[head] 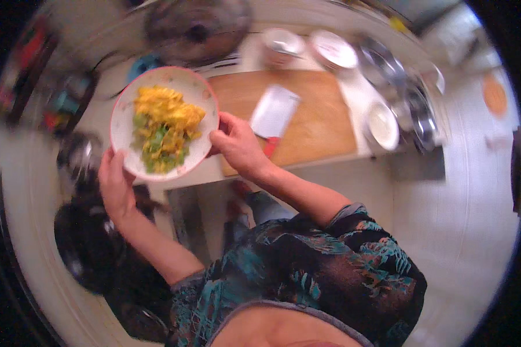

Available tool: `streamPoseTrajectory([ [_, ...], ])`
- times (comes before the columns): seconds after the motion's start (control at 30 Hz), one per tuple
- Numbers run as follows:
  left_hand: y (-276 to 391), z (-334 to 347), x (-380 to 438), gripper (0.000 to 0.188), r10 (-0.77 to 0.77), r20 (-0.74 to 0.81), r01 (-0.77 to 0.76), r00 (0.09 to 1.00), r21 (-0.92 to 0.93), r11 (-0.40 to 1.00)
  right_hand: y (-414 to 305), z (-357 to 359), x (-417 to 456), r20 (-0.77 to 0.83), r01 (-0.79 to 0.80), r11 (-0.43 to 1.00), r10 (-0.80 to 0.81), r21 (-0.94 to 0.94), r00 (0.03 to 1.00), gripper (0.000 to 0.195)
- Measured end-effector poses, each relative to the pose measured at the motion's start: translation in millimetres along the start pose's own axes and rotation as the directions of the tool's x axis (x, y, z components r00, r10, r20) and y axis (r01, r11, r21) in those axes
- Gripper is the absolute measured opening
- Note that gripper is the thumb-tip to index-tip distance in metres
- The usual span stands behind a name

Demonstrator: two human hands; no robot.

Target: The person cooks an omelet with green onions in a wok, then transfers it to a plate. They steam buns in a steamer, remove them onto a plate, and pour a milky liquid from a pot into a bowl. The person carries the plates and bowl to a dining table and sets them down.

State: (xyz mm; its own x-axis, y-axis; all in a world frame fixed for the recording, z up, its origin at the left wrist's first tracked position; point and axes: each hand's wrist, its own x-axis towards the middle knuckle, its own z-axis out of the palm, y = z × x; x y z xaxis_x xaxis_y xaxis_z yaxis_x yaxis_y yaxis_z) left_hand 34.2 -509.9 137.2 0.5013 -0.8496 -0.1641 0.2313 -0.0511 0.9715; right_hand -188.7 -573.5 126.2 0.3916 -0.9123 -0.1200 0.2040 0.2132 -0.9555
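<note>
A white plate [123, 126] with a pink rim is held up between both my hands. Cooked food lies on it: yellow pieces that look like scrambled egg [167, 104] and chopped green vegetable [163, 152]. My left hand [115, 180] grips the plate's lower left edge, thumb on top of the rim. On the right edge, my right hand [239, 141] holds the rim with its thumb above and fingers beneath. Just beyond that hand, a cleaver [275, 111] with a red handle lies on a wooden cutting board [325, 117].
Behind the board stand two round lidded containers or bowls [282, 41], blurred. Metal bowls or pans [382, 60] line the right side, near a white bowl [382, 126]. A large round fan-like object [197, 32] is at the back. At left are a dark pan [87, 247] and a glass lid [80, 154].
</note>
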Motion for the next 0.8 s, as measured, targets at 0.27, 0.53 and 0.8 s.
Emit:
streamPoseTrajectory([
  [0.27,-10.5,167.2,-91.9,0.023,-0.107,0.63,0.048,0.769,0.109,0.993,-53.7,-122.9,-199.7,-0.535,0.112,0.992,-0.127,-0.061,0.835,0.032],
  [0.53,-46.5,282.1,-185.8,0.027,-0.336,0.901,0.245,0.273,0.272,0.931,-77.5,-141.8,-350.9,-0.903,0.148,0.981,-0.173,-0.123,0.393,0.027],
  [0.8,14.4,300.8,-98.7,0.026,-0.444,0.894,0.099,-0.063,0.449,0.888,-82.1,-43.0,-267.6,-0.991,0.261,0.956,-0.134,-0.132,-0.009,0.028],
])
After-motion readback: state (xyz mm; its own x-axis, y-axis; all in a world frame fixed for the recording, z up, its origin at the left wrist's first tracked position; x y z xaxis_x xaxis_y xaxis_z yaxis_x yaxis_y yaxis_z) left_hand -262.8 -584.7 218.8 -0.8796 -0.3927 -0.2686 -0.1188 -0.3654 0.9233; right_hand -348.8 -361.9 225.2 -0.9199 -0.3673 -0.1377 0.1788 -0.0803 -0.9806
